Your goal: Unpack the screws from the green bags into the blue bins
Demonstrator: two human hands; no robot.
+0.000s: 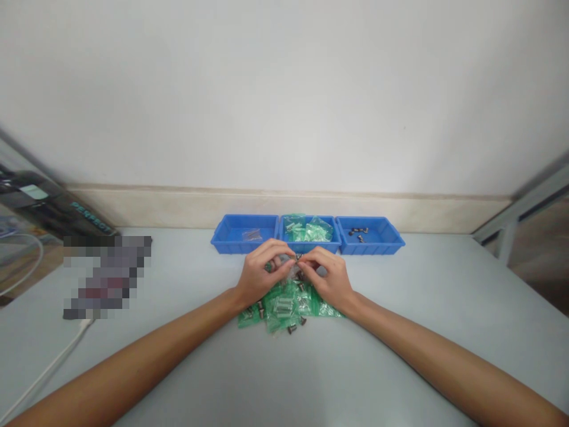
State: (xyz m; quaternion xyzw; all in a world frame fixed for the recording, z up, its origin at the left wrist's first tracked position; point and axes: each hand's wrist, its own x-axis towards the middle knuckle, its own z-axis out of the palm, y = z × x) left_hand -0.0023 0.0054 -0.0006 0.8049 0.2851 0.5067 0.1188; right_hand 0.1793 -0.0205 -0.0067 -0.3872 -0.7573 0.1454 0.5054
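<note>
My left hand [263, 270] and my right hand [329, 277] meet above a pile on the table. Thumb and fingers are pinched together on both, tip to tip. Between the fingertips is something small with a dark metallic bit and a clear, plastic-like part, too small to make out. Beneath the hands lie several green-tinted zip bags [283, 307] with small metal parts inside. Dark screw-like pieces [292, 329] lie loose at the pile's front edge, and others rest on the bags.
Behind the hands, three blue trays stand in a row. The left tray [226, 244] has a small clear bag, the middle tray [311, 246] green bags, the right tray [384, 249] several dark pieces. A blurred-out device [106, 279] with a white cable [53, 365] lies at left.
</note>
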